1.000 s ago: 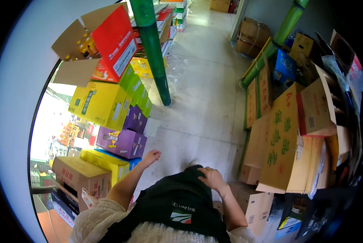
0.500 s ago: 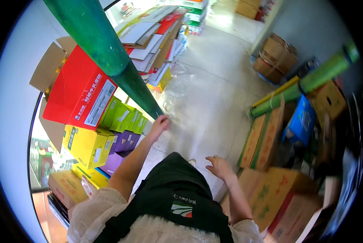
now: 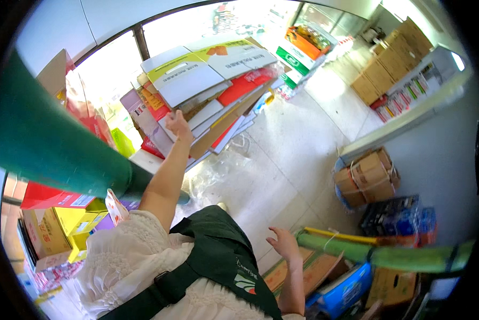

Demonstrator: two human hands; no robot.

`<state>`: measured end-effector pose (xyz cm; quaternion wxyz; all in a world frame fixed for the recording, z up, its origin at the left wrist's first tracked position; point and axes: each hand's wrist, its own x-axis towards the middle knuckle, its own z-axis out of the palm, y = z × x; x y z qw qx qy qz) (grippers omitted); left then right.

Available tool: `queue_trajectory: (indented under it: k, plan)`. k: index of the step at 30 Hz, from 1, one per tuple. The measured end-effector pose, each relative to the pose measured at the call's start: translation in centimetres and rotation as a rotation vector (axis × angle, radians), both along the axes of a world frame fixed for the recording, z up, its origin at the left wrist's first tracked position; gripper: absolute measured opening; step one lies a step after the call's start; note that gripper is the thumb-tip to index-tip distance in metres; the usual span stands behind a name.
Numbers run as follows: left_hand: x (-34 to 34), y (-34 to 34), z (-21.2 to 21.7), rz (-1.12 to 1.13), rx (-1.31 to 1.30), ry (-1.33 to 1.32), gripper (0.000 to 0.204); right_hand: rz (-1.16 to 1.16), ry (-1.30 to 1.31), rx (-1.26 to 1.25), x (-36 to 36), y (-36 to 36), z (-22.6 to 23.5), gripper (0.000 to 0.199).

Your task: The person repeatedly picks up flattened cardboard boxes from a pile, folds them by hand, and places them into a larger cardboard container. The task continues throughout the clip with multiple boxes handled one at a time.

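Operator A: Where the left hand [image 3: 178, 126] reaches forward, what does it meet?

Operator B: It rests on the stack of flattened cartons [image 3: 207, 101], at the near left edge of the pile. Whether the fingers are closed on a sheet or merely laid on it cannot be told. The stack leans against the window side, beyond the green pillar [image 3: 52, 149].

Operator A: Describe the stack by layer.

Operator B: Top layer: a white flattened carton with a yellow-green band and a small orange patch [image 3: 212, 61]. Below it: a red sheet [image 3: 244, 88], then brown and white sheets fanned toward the floor. A pale purple panel [image 3: 138, 109] stands at the left edge.

Operator A: State of the right hand [image 3: 285, 244]?

Operator B: Fingers spread wide, holding nothing, hovering above the pale floor [image 3: 298, 138], near a green tube [image 3: 357, 250] lying over brown card and a blue box [image 3: 346, 290].

Operator A: Other packages?

Operator B: Lower left: yellow boxes [image 3: 58, 229] under a red box [image 3: 50, 197]. Right: a brown carton tied with cord [image 3: 367, 178]; beside it a dark blue pack [image 3: 391, 216]. Far end: green-and-white cartons [image 3: 298, 56] and stacked brown cartons [image 3: 383, 74].
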<state>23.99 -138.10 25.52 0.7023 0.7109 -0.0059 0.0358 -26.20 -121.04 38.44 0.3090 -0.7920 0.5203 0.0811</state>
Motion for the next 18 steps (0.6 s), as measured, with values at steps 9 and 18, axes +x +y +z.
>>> queue_trajectory:
  k: [9,18]
  plan:
    - [11.5,-1.1,-2.9,-0.249,0.575,0.079,0.055,0.093,-0.205,0.119,0.0,-24.4,-3.2,0.039]
    - [8.1,1.7,6.3,-0.286,0.366,0.166,0.033,0.54,-0.498,-0.147,18.7,-52.8,2.9,0.032]
